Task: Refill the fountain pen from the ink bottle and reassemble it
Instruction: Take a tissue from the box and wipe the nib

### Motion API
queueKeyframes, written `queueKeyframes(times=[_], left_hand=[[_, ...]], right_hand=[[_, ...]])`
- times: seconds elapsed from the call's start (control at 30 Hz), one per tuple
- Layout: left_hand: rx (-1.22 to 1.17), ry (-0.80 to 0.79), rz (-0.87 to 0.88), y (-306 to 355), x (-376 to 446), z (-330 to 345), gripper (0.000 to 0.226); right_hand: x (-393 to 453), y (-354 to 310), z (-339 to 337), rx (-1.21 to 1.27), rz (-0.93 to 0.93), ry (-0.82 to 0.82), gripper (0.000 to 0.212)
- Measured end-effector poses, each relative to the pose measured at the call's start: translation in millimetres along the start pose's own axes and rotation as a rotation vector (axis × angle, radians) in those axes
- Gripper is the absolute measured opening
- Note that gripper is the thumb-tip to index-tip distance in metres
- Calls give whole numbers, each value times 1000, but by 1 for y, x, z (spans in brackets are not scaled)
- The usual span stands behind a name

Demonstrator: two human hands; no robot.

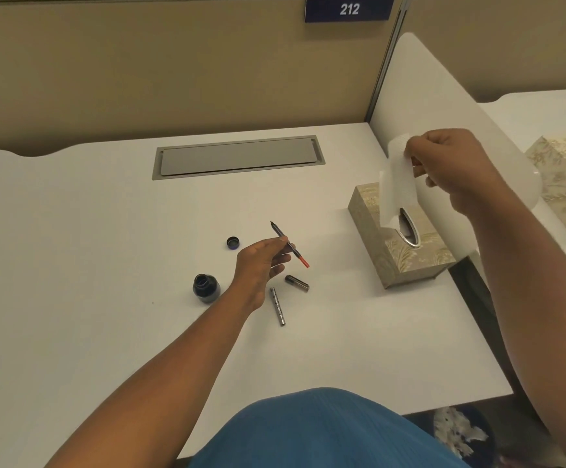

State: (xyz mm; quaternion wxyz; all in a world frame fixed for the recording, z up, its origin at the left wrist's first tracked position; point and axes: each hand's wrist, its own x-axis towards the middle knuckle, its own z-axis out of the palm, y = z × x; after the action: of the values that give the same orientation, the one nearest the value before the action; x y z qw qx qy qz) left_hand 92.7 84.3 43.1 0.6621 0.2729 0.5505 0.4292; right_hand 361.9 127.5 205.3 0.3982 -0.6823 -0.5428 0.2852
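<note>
Holding the pen section (pixel 288 243) pinched, the left hand (pixel 261 261) may drip ink while the right hand (pixel 450 163) pulls a tissue (pixel 397 184).

Patterned tissue box (pixel 406 258), desk (pixel 89 231)

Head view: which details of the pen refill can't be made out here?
- Ink level in the ink bottle: dark glass, too small.
- Nib of the pen section in the left hand: too small for ink traces.
- Tissue grip: the right hand hides its fingertips.
</note>
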Motion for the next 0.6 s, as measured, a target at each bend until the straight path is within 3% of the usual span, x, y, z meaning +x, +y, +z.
queueKeyframes(times=[0.17,0.27,0.43,0.6], left_hand=[[-6,7,0,2,-1,-11,15],[-5,1,-7,2,-4,-17,15],[-2,3,-17,-1,-7,-29,16],[12,20,-35,-4,-9,-40,15]], right_hand=[[-13,2,25,106,95,-60,8],[-19,27,48,95,174,-118,11],[-36,77,88,-232,207,-139,40],[-54,90,111,-564,123,-141,21]])
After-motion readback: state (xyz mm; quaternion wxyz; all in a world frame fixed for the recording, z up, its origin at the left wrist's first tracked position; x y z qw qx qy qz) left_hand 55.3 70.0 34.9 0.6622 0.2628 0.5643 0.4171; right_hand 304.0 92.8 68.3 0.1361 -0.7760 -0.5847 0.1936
